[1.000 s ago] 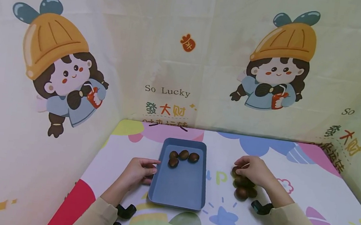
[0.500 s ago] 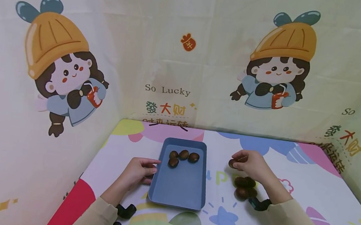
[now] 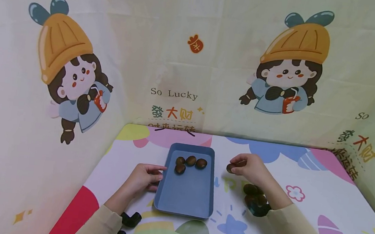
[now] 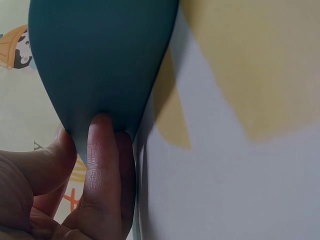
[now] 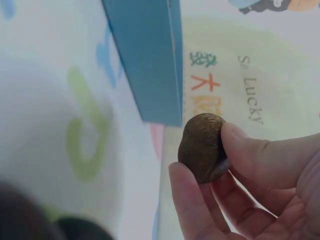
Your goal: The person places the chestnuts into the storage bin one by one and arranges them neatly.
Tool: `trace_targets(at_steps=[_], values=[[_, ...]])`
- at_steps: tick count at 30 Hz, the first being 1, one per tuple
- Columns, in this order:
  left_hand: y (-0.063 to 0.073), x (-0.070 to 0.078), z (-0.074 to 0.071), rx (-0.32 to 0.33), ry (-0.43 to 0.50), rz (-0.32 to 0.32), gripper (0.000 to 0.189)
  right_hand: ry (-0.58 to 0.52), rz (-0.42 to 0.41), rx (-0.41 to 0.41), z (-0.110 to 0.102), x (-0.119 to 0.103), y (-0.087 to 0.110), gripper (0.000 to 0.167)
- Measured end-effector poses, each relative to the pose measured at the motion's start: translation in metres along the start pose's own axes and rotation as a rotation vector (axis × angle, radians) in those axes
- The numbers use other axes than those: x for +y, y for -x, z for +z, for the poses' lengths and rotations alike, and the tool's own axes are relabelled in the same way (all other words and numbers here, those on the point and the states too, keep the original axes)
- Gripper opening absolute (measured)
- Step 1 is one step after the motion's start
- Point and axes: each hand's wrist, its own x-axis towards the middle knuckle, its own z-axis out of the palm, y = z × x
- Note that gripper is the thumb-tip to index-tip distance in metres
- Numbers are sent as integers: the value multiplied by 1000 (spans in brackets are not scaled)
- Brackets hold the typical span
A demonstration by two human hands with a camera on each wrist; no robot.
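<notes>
Right hand (image 3: 252, 169) pinching a chestnut (image 3: 231, 168) just right of the blue tray (image 3: 186, 193); left hand (image 3: 143, 177) fingers pressed against tray's left rim.

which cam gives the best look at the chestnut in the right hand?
Right wrist: the chestnut fills the mid-frame, pinched between thumb and fingertips of the right hand, with its surface sharp. The head view shows it only as a small dark spot at the fingertips. The left wrist view doesn't show it at all.
</notes>
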Motion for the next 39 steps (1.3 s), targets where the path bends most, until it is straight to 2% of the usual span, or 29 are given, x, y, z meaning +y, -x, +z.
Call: trace_targets(at_steps=[13,20,33,39], values=[[0,3,-1,10,-11,4,34,-103,-29,-38,24,-31,-13,19],[0,0,0,11,-13,-1,33,-115,-85,-47,37,-44,-17,17],[-2,-4,0,-2,11,4,33,-128,-105,-41,69,-66,-28,18],[-2,-4,-1,-4,16,5,33,-98,-109,-34,85,-73,-33,16]])
